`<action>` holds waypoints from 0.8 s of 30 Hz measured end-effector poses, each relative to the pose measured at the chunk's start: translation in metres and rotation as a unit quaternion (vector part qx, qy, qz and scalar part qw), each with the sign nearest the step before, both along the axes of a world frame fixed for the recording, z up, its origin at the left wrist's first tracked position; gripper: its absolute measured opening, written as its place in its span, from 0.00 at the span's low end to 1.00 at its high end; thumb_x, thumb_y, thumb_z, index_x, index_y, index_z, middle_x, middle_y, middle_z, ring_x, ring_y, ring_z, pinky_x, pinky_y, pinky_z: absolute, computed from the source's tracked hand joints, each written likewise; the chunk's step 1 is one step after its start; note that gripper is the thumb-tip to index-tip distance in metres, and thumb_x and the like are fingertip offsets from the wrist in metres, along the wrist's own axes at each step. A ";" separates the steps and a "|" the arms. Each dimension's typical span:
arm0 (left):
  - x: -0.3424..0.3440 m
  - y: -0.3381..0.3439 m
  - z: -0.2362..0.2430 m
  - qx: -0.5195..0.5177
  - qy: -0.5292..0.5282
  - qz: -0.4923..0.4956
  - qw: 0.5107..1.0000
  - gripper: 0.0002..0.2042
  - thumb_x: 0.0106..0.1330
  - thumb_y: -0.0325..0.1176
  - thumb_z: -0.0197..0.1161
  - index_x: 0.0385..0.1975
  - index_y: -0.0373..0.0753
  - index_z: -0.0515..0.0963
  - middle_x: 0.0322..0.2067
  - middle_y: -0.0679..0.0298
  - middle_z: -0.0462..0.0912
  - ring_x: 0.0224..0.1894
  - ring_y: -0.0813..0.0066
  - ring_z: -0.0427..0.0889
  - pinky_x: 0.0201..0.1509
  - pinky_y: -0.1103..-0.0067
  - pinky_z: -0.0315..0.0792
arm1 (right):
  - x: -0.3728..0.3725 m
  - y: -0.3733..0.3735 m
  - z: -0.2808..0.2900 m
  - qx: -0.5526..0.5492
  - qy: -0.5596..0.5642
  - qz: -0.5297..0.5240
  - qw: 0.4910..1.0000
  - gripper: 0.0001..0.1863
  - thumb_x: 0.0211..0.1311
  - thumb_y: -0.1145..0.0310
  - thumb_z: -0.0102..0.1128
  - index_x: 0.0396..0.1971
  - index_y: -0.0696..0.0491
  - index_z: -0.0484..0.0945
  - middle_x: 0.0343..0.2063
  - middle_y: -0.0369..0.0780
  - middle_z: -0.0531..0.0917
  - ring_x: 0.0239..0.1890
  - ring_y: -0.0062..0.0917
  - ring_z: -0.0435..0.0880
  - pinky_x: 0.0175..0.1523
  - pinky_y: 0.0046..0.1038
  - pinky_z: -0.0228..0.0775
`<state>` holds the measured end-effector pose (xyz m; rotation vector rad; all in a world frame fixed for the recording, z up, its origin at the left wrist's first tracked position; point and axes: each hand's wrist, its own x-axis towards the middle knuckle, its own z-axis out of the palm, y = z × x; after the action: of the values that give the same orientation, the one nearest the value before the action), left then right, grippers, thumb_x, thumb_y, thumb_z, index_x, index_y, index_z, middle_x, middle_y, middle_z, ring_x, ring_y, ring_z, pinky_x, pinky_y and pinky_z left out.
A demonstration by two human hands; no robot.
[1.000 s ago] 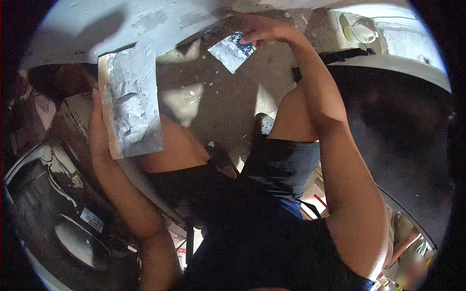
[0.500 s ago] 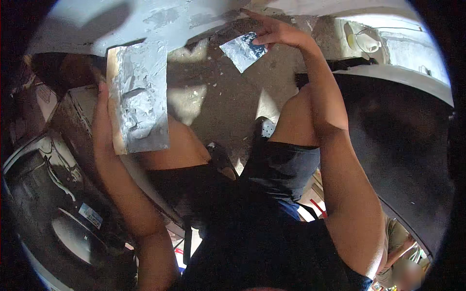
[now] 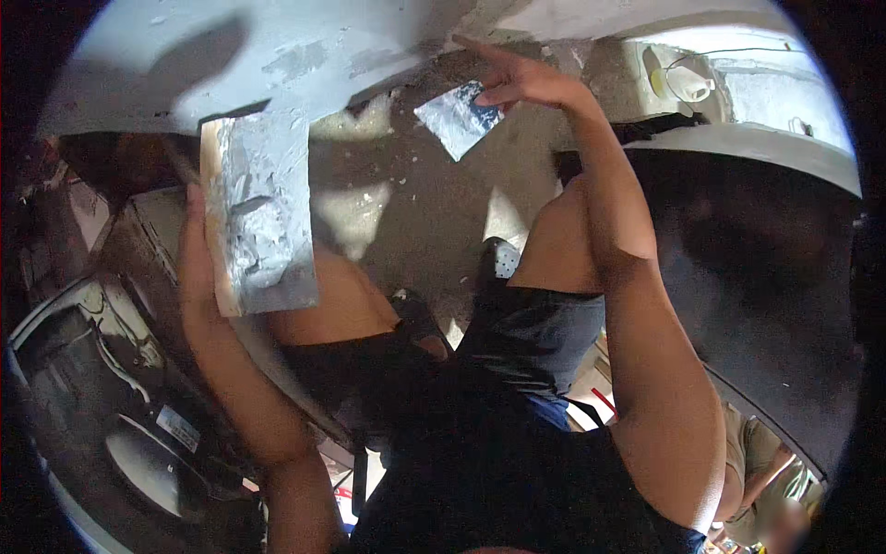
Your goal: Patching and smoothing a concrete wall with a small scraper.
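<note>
A rectangular board point(image 3: 297, 294) with a tan left edge stands at the left, smeared with grey putty point(image 3: 263, 235) that heaps up in its lower half. My left hand point(image 3: 195, 214) grips it along that edge; most of the fingers are hidden behind the board. In my right hand point(image 3: 533, 81) is a square putty spreader point(image 3: 449, 125), coated in grey with a dark blue part under my thumb. Its index finger stretches out to the lower edge of a pale grey painted panel point(image 3: 360, 46) with darker patches; whether it touches cannot be made out.
A black curved panel point(image 3: 757, 277) with a pale rim rises on the right. At lower left lies a dark moulded part point(image 3: 138, 452) with a label. A white jug point(image 3: 688, 83) stands at the far right. Another person point(image 3: 761, 471) is at lower right. Concrete floor point(image 3: 415, 212) shows between my legs.
The whole view has shifted, so everything sits slightly lower in the picture. Both hands keep their grips, and the board and spreader hardly move relative to the panel.
</note>
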<state>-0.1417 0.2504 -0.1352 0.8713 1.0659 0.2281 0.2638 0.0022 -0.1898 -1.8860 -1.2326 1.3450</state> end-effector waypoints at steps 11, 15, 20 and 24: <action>-0.004 0.007 -0.006 -0.021 -0.030 -0.027 0.999 0.34 0.72 0.60 0.48 0.63 0.35 0.68 0.55 0.57 0.77 0.54 0.63 0.79 0.60 0.71 0.71 | -0.001 0.001 -0.006 0.006 0.071 -0.036 0.997 0.54 0.58 0.63 0.70 0.75 0.51 0.39 0.27 0.39 0.82 0.25 0.21 0.80 0.30 0.24 0.76; -0.003 0.004 -0.001 -0.017 -0.032 -0.026 0.999 0.32 0.73 0.60 0.48 0.63 0.36 0.69 0.54 0.58 0.78 0.53 0.65 0.79 0.58 0.72 0.73 | 0.007 0.001 -0.018 0.017 0.058 -0.020 0.998 0.53 0.60 0.63 0.69 0.76 0.47 0.39 0.26 0.35 0.82 0.25 0.18 0.78 0.30 0.21 0.73; 0.006 -0.002 0.007 -0.005 -0.001 -0.012 1.000 0.32 0.73 0.59 0.49 0.62 0.36 0.69 0.53 0.58 0.79 0.52 0.66 0.80 0.58 0.71 0.73 | 0.009 -0.004 -0.028 0.014 0.075 -0.037 0.996 0.53 0.59 0.62 0.69 0.76 0.48 0.41 0.29 0.38 0.84 0.25 0.19 0.80 0.29 0.22 0.74; 0.003 -0.002 0.003 0.013 -0.017 -0.002 1.000 0.33 0.72 0.60 0.50 0.62 0.35 0.70 0.53 0.57 0.78 0.51 0.65 0.80 0.56 0.72 0.74 | 0.006 0.006 -0.025 -0.019 0.052 -0.026 0.998 0.54 0.57 0.62 0.71 0.75 0.47 0.41 0.34 0.43 0.85 0.26 0.23 0.82 0.32 0.26 0.79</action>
<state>-0.1388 0.2485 -0.1320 0.8896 1.0308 0.2526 0.2696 0.0083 -0.2152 -1.8353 -1.1059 1.4289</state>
